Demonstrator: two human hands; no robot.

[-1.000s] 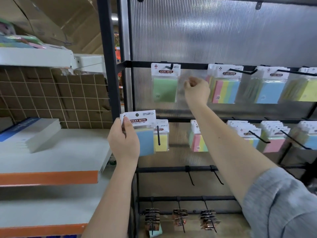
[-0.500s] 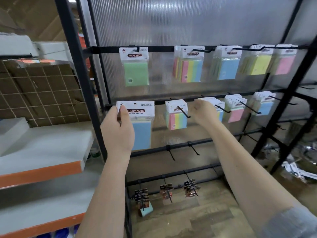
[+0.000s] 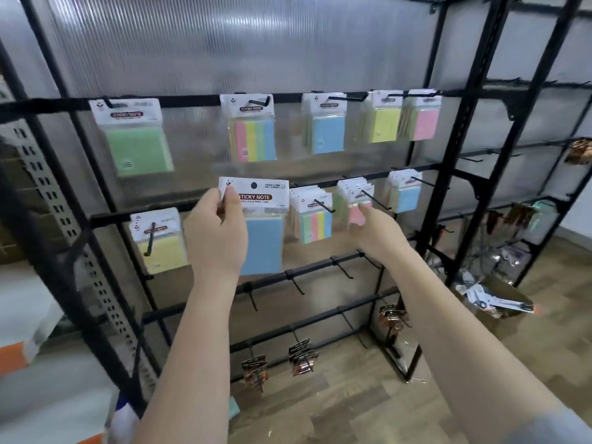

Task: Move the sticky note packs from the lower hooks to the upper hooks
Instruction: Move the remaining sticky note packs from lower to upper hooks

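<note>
My left hand (image 3: 217,232) pinches the left corner of a blue sticky note pack (image 3: 264,241), held off the hooks in front of the lower rail. My right hand (image 3: 376,229) reaches the pink sticky note packs (image 3: 354,200) on a lower hook, fingertips on the front pack's lower part. The lower rail also carries yellow packs (image 3: 161,245), multicolour packs (image 3: 315,221) and blue packs (image 3: 405,195). On the upper hooks hang green (image 3: 137,145), multicolour (image 3: 253,136), blue (image 3: 326,129), yellow (image 3: 384,123) and pink packs (image 3: 423,118).
Bare black hooks (image 3: 296,283) stick out from the rail below my hands. Small dark carded items (image 3: 256,370) hang near the floor. A black rack post (image 3: 448,187) stands to the right, with a cardboard box (image 3: 493,302) on the wooden floor. A white and orange shelf (image 3: 19,347) is left.
My right hand dropped from the upper rail to the lower row and slid right onto the pink packs. My left hand kept the blue pack. The view swung right.
</note>
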